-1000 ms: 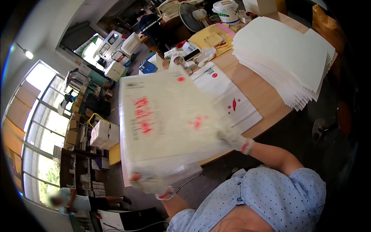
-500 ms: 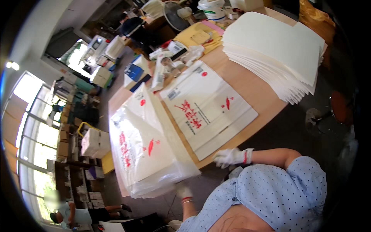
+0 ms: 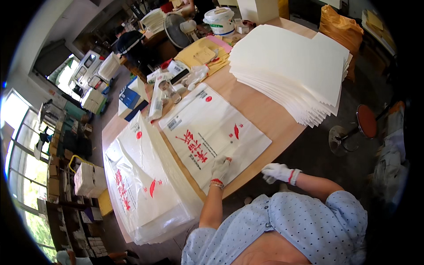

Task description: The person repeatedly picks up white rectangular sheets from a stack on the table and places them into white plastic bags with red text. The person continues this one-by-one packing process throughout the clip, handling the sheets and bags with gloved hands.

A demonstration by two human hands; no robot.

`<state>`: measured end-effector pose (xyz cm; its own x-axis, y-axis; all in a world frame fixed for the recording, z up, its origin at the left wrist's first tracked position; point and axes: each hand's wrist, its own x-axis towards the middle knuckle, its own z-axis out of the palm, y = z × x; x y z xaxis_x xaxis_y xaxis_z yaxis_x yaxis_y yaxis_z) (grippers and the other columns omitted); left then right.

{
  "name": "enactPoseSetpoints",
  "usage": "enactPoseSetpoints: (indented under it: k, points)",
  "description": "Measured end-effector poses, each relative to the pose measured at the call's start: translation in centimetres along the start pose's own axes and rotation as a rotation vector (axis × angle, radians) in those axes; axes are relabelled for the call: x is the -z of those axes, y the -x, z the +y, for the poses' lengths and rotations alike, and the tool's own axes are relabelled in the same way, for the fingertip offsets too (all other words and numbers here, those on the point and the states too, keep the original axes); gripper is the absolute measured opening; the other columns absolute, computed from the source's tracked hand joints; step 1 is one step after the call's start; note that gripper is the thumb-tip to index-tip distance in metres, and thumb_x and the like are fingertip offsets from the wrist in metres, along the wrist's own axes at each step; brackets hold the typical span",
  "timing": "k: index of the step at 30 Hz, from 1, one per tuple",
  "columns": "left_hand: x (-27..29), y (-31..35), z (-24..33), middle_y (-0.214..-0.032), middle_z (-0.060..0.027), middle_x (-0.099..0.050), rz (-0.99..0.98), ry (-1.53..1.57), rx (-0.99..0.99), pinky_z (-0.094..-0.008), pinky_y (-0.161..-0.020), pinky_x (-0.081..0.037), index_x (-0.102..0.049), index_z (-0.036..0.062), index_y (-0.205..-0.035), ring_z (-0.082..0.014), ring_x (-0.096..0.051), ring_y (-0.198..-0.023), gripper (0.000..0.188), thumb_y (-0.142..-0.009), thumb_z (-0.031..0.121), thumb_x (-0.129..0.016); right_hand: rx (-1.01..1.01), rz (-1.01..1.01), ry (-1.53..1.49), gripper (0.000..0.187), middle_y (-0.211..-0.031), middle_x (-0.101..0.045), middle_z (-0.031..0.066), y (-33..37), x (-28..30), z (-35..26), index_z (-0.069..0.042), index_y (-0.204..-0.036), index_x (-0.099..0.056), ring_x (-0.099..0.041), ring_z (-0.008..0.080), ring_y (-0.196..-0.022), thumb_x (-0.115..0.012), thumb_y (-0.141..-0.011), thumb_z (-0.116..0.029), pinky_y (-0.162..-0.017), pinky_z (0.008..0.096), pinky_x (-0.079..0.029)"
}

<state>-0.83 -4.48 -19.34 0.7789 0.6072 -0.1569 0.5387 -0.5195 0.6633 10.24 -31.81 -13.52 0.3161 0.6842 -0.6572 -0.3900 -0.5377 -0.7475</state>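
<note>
A flat stack of white plastic bags (image 3: pixel 251 142) with red and black print lies on the table in front of me. My left hand (image 3: pixel 221 169), in a white glove, rests on the near part of its top bag, fingers loosely extended and nothing visibly gripped. Just off the table's near edge, my right hand (image 3: pixel 279 173) hangs in the air, also gloved, its fingers loosely apart and holding nothing. Left of the flat stack lies a fuller pile of glossy printed plastic bags (image 3: pixel 145 201), its clear edges drooping over the table's near side.
White sheets (image 3: pixel 287 66) are stacked and fanned at the table's far right. Tape, a jar (image 3: pixel 170 92), yellow envelopes (image 3: pixel 198 54) and a white bucket (image 3: pixel 219 21) sit farther back. A red round stool (image 3: pixel 367 121) stands at right. People are at the far left and lower left.
My left hand has come up from below the table edge onto the flat bags. My right hand has moved away from the table edge. The view has shifted.
</note>
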Motion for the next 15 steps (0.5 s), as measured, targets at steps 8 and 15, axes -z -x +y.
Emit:
enactPoseSetpoints:
  k: [8, 15]
  points:
    - [3.5, -4.1, 0.9, -0.067, -0.0071, -0.061, 0.314, 0.567, -0.107, -0.0300, -0.054, -0.044, -0.062, 0.0021, -0.092, -0.0186, -0.054, -0.056, 0.028, -0.092, 0.028, -0.050, 0.504, 0.074, -0.118, 0.018, -0.085, -0.060, 0.0027, -12.1, -7.2, -8.8, -0.005, -0.103, -0.055, -0.057, 0.0142, -0.076, -0.051, -0.090, -0.017, -0.063, 0.0282, -0.047]
    - [10.5, -5.5, 6.8, -0.063, 0.0052, -0.051, 0.250, 0.995, 0.125, -0.0210, -0.045, -0.033, -0.057, 0.0025, -0.109, -0.0038, -0.040, -0.050, 0.023, -0.090, 0.013, -0.054, 1.225, 0.332, 0.569, 0.020, -0.087, -0.061, 0.0070, -10.4, -4.7, -11.1, -0.003, -0.104, -0.054, -0.058, 0.0207, -0.085, -0.050, -0.086, -0.010, -0.069, 0.0347, -0.048]
